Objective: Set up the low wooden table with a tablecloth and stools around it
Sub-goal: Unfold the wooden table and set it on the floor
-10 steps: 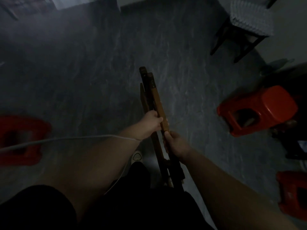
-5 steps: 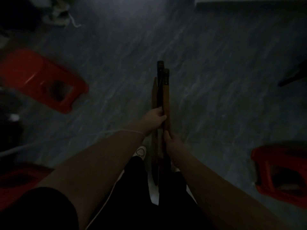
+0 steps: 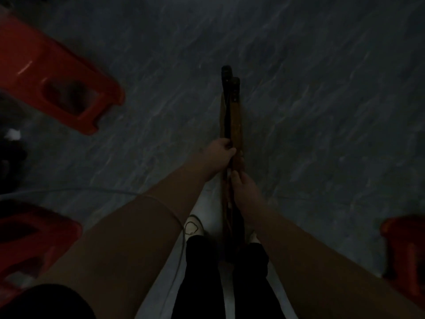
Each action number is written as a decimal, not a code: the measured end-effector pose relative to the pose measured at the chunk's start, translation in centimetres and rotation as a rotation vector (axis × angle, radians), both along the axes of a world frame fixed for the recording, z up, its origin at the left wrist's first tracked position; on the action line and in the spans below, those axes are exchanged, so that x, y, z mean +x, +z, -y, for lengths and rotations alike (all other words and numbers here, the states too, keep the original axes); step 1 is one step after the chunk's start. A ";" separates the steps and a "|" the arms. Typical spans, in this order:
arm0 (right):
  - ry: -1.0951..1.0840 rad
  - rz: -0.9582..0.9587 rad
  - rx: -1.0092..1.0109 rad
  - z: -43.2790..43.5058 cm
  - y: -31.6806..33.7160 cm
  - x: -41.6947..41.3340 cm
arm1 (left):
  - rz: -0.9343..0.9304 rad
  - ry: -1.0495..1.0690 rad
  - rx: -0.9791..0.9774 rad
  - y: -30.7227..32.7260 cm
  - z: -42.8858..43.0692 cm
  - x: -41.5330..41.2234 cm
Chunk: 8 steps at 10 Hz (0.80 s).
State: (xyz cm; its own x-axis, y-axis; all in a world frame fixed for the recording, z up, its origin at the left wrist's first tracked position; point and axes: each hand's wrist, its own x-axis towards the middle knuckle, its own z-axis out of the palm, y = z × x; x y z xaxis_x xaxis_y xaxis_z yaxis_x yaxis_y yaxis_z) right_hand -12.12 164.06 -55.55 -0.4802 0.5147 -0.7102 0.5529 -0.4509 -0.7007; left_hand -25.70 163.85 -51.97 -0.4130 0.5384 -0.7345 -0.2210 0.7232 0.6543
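Note:
The folded low wooden table (image 3: 232, 116) stands on edge in front of me, seen from above as a narrow brown strip with dark leg ends at its far tip. My left hand (image 3: 218, 155) grips its left side and my right hand (image 3: 243, 187) grips it just below, both closed around the wood. A red plastic stool (image 3: 53, 72) lies at the upper left, another red stool (image 3: 30, 240) at the lower left, and a third red stool (image 3: 404, 252) at the right edge. No tablecloth is in view.
The floor (image 3: 322, 111) is dark grey marbled tile and the room is dim. A thin white cable (image 3: 92, 191) runs across my left forearm. My feet in light slippers (image 3: 193, 226) stand just behind the table. Dark objects sit at the left edge.
My view has swung left then steadied: the chair and stool at the right slid out, and stools at the left came in. Both hands have kept their grip on the folded table.

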 end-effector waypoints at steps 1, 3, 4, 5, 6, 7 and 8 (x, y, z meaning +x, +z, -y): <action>-0.010 0.020 0.025 0.0 -2.3 0.2 | -0.058 -0.069 -0.013 -1.9 -0.1 0.2; -0.020 0.089 0.064 0.7 -5.4 1.1 | -0.025 -0.102 0.002 -4.7 0.2 0.7; -0.017 0.120 0.048 1.1 -6.5 1.8 | -0.103 -0.178 -0.013 -5.8 0.6 0.9; -0.033 0.104 0.040 1.1 -6.6 2.2 | -0.002 -0.102 0.027 -6.3 1.0 1.6; -0.017 0.101 0.064 0.8 -6.2 2.4 | 0.008 -0.081 0.070 -6.3 1.0 1.9; 0.033 0.108 0.063 0.7 -5.9 2.5 | -0.046 -0.148 0.054 -6.0 0.8 1.9; -0.002 0.081 0.031 0.5 -5.1 2.5 | -0.230 -0.249 0.013 -5.9 0.8 1.9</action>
State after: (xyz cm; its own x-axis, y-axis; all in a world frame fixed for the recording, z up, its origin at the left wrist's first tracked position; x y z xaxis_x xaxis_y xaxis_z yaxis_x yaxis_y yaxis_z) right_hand -9.63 163.56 -60.64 -0.4206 0.5383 -0.7303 0.6077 -0.4306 -0.6673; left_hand -23.83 163.05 -57.86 -0.4218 0.6521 -0.6299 0.1160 0.7278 0.6759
